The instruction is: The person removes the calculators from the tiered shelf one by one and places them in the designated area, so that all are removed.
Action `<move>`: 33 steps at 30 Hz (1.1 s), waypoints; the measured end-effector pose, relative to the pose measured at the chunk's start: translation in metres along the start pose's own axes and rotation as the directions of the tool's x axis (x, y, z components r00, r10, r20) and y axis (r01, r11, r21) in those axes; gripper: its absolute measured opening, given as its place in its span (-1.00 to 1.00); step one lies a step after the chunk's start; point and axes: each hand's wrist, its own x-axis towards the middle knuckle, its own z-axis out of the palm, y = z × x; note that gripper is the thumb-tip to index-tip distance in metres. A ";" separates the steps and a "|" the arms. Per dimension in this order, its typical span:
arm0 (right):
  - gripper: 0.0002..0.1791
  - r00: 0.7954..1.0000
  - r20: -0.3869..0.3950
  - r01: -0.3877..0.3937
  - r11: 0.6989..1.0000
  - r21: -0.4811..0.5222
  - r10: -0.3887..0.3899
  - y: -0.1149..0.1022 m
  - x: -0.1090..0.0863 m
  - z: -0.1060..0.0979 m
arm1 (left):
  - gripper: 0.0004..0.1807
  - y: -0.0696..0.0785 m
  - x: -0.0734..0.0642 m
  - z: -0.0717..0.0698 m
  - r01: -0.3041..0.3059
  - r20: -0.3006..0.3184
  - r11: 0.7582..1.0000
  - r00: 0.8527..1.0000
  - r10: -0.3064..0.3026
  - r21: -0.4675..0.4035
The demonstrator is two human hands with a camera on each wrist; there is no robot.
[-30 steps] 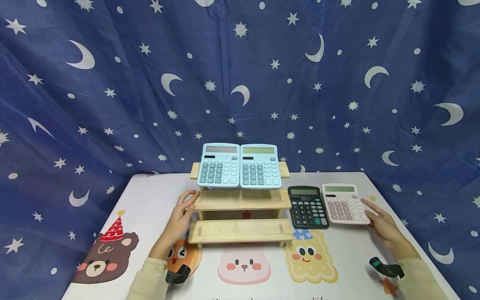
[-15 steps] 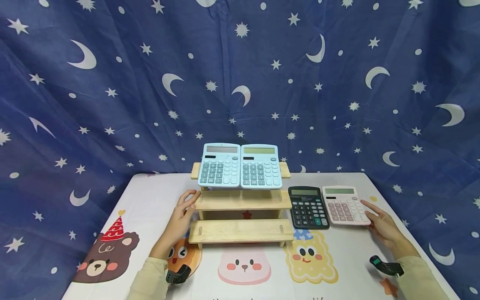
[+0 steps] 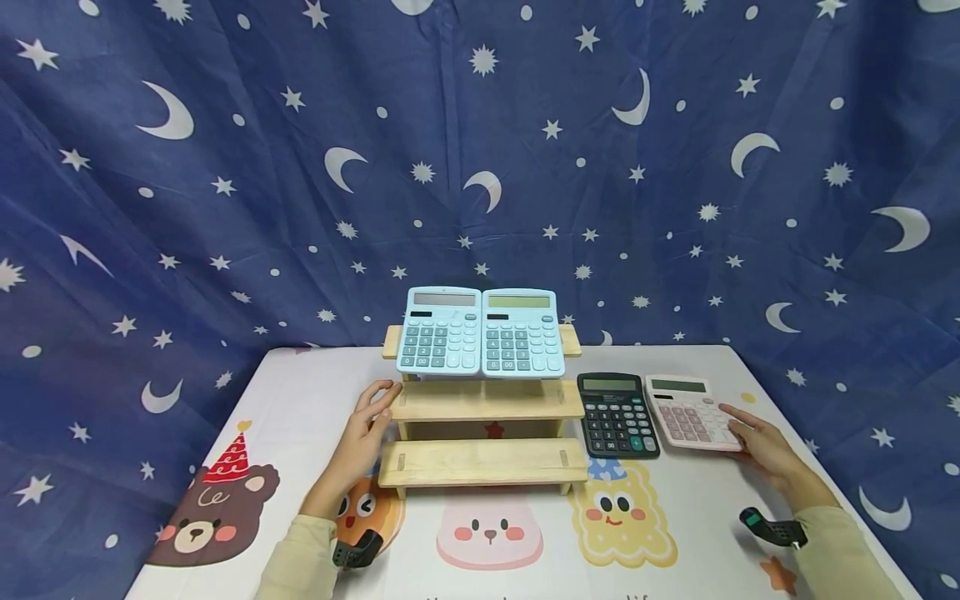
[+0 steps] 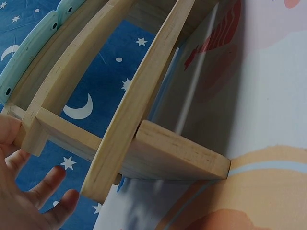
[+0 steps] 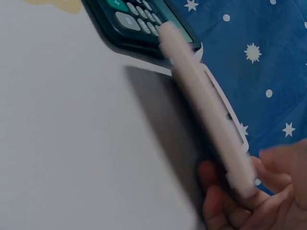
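My right hand (image 3: pixel 765 450) holds a pink calculator (image 3: pixel 686 412) by its right side, with fingers beneath. In the right wrist view the pink calculator (image 5: pixel 211 115) is seen edge-on, its near edge raised over a shadow on the table. To its left lies a black calculator (image 3: pixel 617 417), flat and close beside it. My left hand (image 3: pixel 360 442) pinches the left end of the middle shelf of a three-step wooden rack (image 3: pixel 483 462); its other fingers (image 4: pixel 50 182) are loosely spread. Two light-blue calculators (image 3: pixel 440 332) lean side by side on the rack's top step.
A white tablecloth (image 3: pixel 300 400) printed with cartoon figures covers the table. Directly behind the table hangs a blue curtain (image 3: pixel 300 250) with moons and stars. The rack's lower two shelves are bare wood. Each wrist wears a black strap (image 3: pixel 772 529).
The pink calculator has tilted and shifted slightly, its top edge lower in the head view, as the right hand moved a little left. The left hand and rack stay in place.
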 end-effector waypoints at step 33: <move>-0.19 0.998 0.062 0.026 0.972 -0.232 -0.012 -0.026 -0.015 0.001 | -0.54 0.001 -0.001 0.001 -0.010 0.000 1.000 1.000 0.010 -0.001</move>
